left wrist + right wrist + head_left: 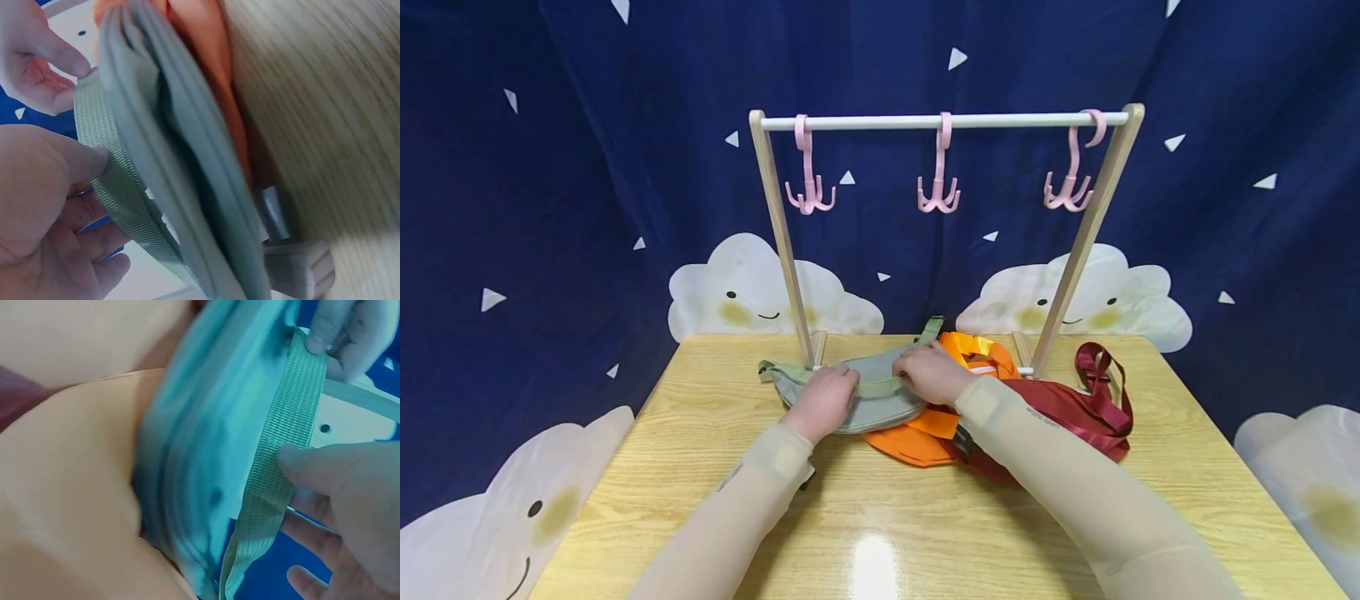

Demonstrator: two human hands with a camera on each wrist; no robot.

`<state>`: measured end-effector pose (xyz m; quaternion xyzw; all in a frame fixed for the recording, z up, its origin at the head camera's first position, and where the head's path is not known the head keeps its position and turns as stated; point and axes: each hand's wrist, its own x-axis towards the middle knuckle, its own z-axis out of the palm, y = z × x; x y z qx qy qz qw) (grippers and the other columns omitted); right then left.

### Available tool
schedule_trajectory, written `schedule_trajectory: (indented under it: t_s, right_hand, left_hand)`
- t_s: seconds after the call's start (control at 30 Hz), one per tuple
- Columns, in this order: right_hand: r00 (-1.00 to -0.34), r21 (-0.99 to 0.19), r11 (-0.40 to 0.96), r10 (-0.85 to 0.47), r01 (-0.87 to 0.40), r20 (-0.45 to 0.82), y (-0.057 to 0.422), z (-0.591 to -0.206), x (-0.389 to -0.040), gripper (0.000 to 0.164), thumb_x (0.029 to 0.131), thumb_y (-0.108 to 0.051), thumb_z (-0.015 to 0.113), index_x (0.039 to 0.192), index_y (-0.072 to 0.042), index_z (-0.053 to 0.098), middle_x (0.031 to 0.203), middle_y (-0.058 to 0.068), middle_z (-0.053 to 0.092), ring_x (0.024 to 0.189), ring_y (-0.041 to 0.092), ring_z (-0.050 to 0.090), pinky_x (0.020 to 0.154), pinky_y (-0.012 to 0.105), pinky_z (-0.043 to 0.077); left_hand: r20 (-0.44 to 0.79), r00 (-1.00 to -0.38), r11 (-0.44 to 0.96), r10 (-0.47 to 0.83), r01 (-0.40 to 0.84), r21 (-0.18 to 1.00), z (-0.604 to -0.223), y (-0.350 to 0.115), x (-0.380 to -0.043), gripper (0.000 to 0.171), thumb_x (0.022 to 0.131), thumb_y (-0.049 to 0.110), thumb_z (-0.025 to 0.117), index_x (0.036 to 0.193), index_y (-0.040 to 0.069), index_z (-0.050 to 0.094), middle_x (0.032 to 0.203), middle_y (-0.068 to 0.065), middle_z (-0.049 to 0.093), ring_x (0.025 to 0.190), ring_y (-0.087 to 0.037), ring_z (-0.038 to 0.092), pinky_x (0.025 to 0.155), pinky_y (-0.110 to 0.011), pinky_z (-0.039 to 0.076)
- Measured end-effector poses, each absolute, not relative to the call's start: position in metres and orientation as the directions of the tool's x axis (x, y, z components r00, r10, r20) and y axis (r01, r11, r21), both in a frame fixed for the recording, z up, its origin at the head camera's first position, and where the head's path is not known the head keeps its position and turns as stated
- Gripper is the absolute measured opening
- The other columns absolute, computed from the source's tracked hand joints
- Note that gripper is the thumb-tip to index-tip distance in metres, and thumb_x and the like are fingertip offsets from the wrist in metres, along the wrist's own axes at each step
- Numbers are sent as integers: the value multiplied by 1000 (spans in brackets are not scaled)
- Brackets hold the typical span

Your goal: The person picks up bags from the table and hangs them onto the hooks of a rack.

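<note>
A grey-green waist bag (pixel 883 415) is held up in the middle, its light green webbing strap (pixel 877 389) running along its upper side. My left hand (pixel 826 402) pinches this strap between thumb and fingers toward its left part. Farther right, my right hand (pixel 931 372) pinches the same strap. The left wrist view shows the bag's zipped edge (pixel 187 162) beside the strap, with both thumbs pressed on the webbing. An orange bag (pixel 910 446) lies partly under the grey-green one. To its right is a dark red bag (pixel 1060 408), partly covered by my right forearm.
Behind the bags stands a wooden rack (pixel 777 233) with a white top bar (pixel 872 122). Three pink multi-prong hooks hang from it: a left hook (pixel 808 196), a middle hook (pixel 938 196) and a right hook (pixel 1067 196). A wood-grain table (pixel 700 442) lies beneath.
</note>
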<state>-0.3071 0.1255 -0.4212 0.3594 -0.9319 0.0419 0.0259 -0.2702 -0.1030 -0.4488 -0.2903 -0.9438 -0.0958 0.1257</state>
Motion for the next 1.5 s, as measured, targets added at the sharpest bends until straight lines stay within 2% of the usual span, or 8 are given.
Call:
schedule_trajectory:
  t_s: [0.27, 0.43, 0.63, 0.9, 1.03, 1.13, 1.3, 1.5]
  right_hand:
    - [-739, -176, 719, -646, -673, 190, 132, -404, -301, 12, 98, -11, 69, 108, -14, 75, 109, -1, 75, 103, 23, 67, 101, 53, 43]
    - [-721, -190, 697, -653, -692, 232, 135, -395, -298, 14, 99, -13, 69, 112, -13, 75, 113, 1, 74, 105, 22, 67, 97, 49, 43]
    - [-709, -224, 675, -649, -704, 276, 139, -389, -295, 14, 100, -15, 67, 113, -14, 74, 106, 0, 71, 98, 21, 65, 97, 47, 45]
    - [-735, -292, 674, -622, -679, 271, 142, -384, -292, 16, 102, -18, 65, 116, -16, 71, 112, 1, 72, 107, 22, 63, 106, 49, 43]
    - [-720, -290, 659, -627, -694, 298, 144, -383, -288, 22, 98, -27, 72, 117, -15, 71, 110, 0, 70, 107, 23, 60, 101, 47, 43]
    - [-703, -283, 644, -630, -711, 331, 144, -382, -286, 32, 93, -32, 78, 119, -15, 71, 110, 1, 68, 106, 23, 59, 100, 47, 42]
    - [-688, -301, 622, -605, -723, 400, 145, -385, -285, 35, 90, -23, 82, 121, -14, 69, 114, 3, 68, 110, 24, 58, 103, 48, 40]
    - [-678, -323, 605, -567, -728, 467, 146, -382, -283, 32, 92, -16, 79, 122, -15, 67, 118, 2, 69, 112, 23, 59, 106, 48, 41]
  left_hand:
    - [312, -825, 812, 470, 543, 212, -436, -105, -264, 9, 102, 4, 55, 94, 4, 59, 88, -9, 62, 86, -31, 63, 84, -46, 53]
    - [324, -834, 812, 447, 530, 244, -429, -105, -262, 11, 104, 5, 53, 93, 5, 57, 87, -7, 58, 81, -27, 59, 77, -43, 51]
    - [339, -838, 806, 428, 524, 275, -421, -104, -257, 12, 105, 6, 50, 94, 7, 55, 87, -6, 56, 81, -24, 54, 76, -40, 48]
    - [370, -820, 788, 437, 548, 282, -411, -105, -249, 9, 103, 12, 62, 101, 5, 56, 91, -7, 57, 84, -26, 54, 77, -41, 48]
    - [378, -814, 785, 441, 554, 277, -410, -105, -247, 18, 99, 13, 68, 111, 3, 58, 99, -10, 62, 91, -28, 58, 83, -42, 51]
    - [395, -807, 778, 439, 561, 283, -409, -106, -246, 20, 98, 12, 70, 112, 2, 59, 101, -10, 63, 93, -28, 59, 84, -43, 52]
    - [433, -791, 762, 432, 577, 293, -406, -106, -244, 20, 98, 11, 70, 113, 1, 60, 103, -10, 63, 95, -28, 60, 86, -43, 53]
    - [475, -785, 751, 397, 576, 324, -402, -107, -244, 25, 98, 13, 71, 117, 0, 61, 110, -13, 66, 104, -31, 63, 93, -44, 54]
